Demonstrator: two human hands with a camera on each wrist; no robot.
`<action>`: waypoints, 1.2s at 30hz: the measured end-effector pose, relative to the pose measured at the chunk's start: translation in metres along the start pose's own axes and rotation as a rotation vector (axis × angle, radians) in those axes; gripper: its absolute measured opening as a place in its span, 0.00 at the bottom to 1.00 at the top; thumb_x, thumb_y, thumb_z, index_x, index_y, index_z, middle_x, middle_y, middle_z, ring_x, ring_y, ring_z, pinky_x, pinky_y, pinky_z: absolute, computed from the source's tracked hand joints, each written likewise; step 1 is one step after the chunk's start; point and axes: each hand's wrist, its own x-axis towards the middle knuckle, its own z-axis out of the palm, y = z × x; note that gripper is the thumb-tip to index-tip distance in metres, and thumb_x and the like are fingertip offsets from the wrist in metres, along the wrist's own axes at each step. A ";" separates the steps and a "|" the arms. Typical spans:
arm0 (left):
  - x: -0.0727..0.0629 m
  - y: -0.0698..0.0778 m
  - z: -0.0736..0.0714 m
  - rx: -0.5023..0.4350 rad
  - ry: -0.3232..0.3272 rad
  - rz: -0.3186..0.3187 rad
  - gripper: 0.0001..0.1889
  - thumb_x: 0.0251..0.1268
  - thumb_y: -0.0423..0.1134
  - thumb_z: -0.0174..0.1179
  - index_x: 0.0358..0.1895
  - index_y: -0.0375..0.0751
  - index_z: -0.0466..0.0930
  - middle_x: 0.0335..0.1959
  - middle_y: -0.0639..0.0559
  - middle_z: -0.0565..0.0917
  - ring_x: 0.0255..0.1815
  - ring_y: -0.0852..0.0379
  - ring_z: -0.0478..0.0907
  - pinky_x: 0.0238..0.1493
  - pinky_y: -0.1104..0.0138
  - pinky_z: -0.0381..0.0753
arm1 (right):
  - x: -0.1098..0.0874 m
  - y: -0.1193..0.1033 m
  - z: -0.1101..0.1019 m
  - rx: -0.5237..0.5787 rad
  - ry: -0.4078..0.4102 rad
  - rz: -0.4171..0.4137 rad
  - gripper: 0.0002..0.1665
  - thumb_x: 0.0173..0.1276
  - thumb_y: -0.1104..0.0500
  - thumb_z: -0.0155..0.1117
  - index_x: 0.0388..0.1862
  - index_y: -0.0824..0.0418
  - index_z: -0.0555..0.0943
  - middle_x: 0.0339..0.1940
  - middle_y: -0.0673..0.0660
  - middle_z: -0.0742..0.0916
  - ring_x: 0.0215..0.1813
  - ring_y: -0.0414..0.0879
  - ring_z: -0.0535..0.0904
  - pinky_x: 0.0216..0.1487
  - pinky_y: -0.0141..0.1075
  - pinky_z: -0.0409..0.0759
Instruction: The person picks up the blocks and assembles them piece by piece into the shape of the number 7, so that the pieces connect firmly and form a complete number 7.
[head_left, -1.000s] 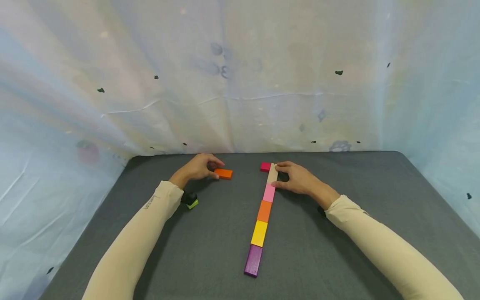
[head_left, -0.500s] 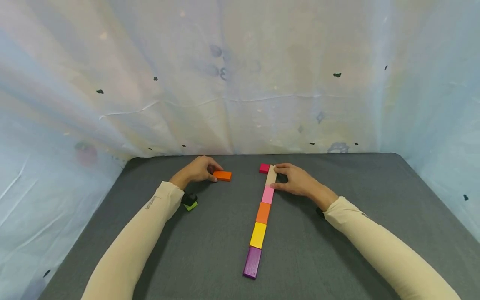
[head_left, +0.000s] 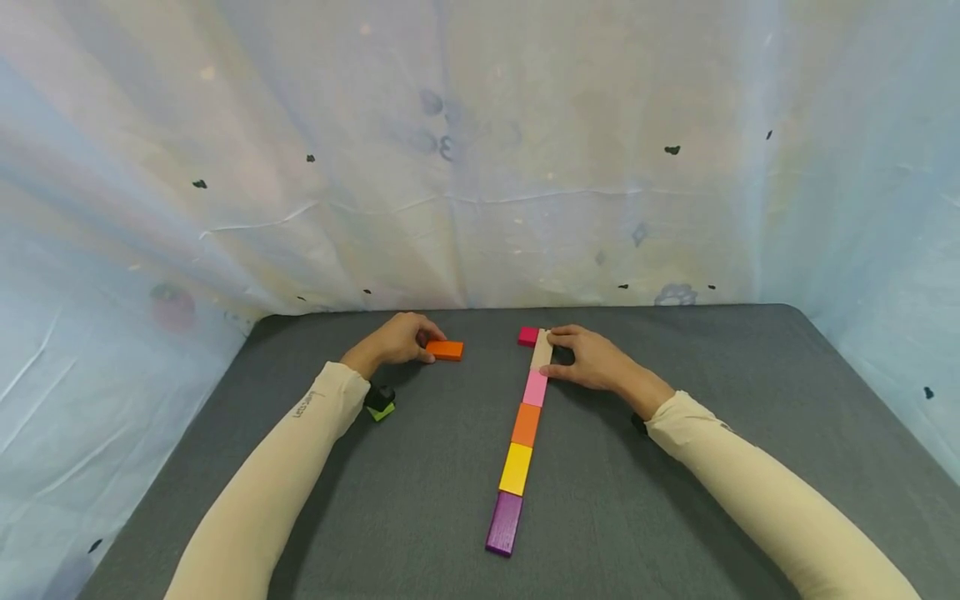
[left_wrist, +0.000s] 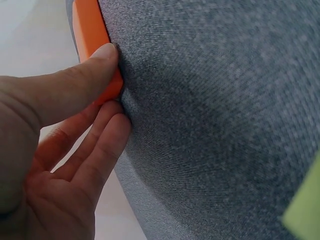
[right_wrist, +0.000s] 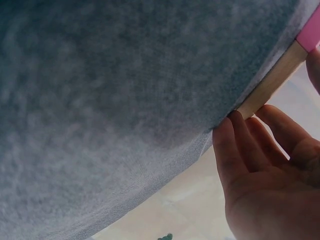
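Note:
My left hand (head_left: 397, 337) pinches the left end of a loose orange block (head_left: 447, 351) lying flat on the dark grey cloth. In the left wrist view the thumb lies along this orange block (left_wrist: 92, 30), with the other fingers at its end. My right hand (head_left: 591, 358) holds a plain wood-coloured block (head_left: 542, 350), fingertips at its far end and thumb near its close end. That block tops a straight row running toward me: pink (head_left: 536, 387), orange (head_left: 527, 425), yellow (head_left: 516, 469) and purple (head_left: 504, 523). A red block (head_left: 528, 336) sits at the wooden block's far left side.
A lime green block (head_left: 382, 412) lies beside my left wrist, partly covered by the black wrist camera (head_left: 380, 397). The grey table (head_left: 637, 533) ends at a pale patterned curtain (head_left: 480, 208) behind and at both sides.
My left fingers have lowered onto the left end of the loose orange block. The right hand stays on the wooden block, and the row is unchanged.

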 end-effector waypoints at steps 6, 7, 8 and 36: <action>-0.001 0.001 -0.001 0.025 0.004 0.020 0.20 0.59 0.34 0.70 0.56 0.40 0.84 0.52 0.43 0.83 0.47 0.49 0.79 0.52 0.56 0.80 | 0.001 -0.001 0.000 -0.004 -0.001 -0.005 0.44 0.68 0.39 0.65 0.73 0.65 0.69 0.74 0.65 0.72 0.74 0.62 0.68 0.72 0.57 0.66; -0.001 0.001 -0.001 0.027 0.004 0.022 0.20 0.59 0.34 0.70 0.56 0.40 0.84 0.52 0.43 0.83 0.47 0.49 0.79 0.52 0.56 0.80 | 0.001 0.000 0.000 -0.006 -0.001 -0.006 0.44 0.68 0.39 0.65 0.73 0.65 0.69 0.74 0.65 0.72 0.74 0.62 0.68 0.72 0.57 0.66; 0.000 0.001 -0.001 0.026 0.005 0.024 0.20 0.59 0.34 0.70 0.56 0.40 0.84 0.52 0.43 0.83 0.47 0.49 0.79 0.53 0.56 0.80 | 0.002 0.000 0.001 -0.007 0.000 -0.007 0.44 0.68 0.39 0.65 0.73 0.65 0.69 0.74 0.65 0.72 0.74 0.62 0.68 0.72 0.57 0.66; 0.001 0.002 -0.005 -0.027 0.029 0.022 0.20 0.59 0.33 0.71 0.56 0.40 0.84 0.54 0.42 0.84 0.46 0.50 0.81 0.50 0.58 0.82 | 0.003 -0.002 0.002 -0.010 -0.011 0.015 0.44 0.68 0.39 0.64 0.74 0.64 0.68 0.75 0.64 0.70 0.74 0.62 0.67 0.72 0.58 0.66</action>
